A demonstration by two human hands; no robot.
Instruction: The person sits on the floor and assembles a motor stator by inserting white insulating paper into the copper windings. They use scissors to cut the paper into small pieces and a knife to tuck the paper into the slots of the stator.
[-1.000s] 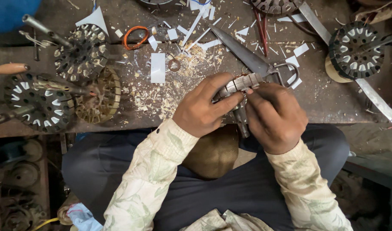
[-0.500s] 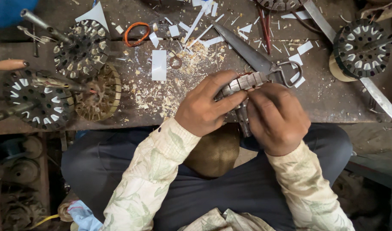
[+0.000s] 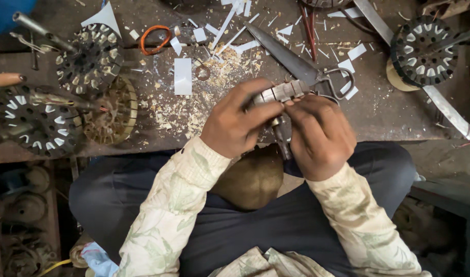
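The person sits at the near edge of a dark, worn wooden workbench [image 3: 378, 113], both arms in pale leaf-printed sleeves, working over their lap. The left hand [image 3: 235, 123] is closed around a small, ribbed grey metal part [image 3: 281, 92], thumb and fingers wrapped over its near end and clamped on it. The right hand [image 3: 319, 136] lies just beside, its fingertips pressing against the same part from the other side; both hands touch there. A dark thin metal shaft [image 3: 282, 143] hangs down between the two hands toward the lap; from here I cannot tell whether it belongs to the part or is a separate tool, since the hands cover the join.

The part sits at the bench's near edge, right in front of a pair of large dark steel shears [image 3: 301, 64] lying diagonally on the bench, handle loops just beside the right hand's knuckles. Pale wood-coloured shavings [image 3: 194, 102] are strewn to the left of the hands, with white paper strips and offcuts [image 3: 182, 76] scattered farther back. An orange wire ring [image 3: 154, 40] lies near them. Round black slotted stator cores with white inserts [image 3: 88, 59] stand at the left end, and another black slotted core [image 3: 425, 48] at the right end, well apart from the hands.
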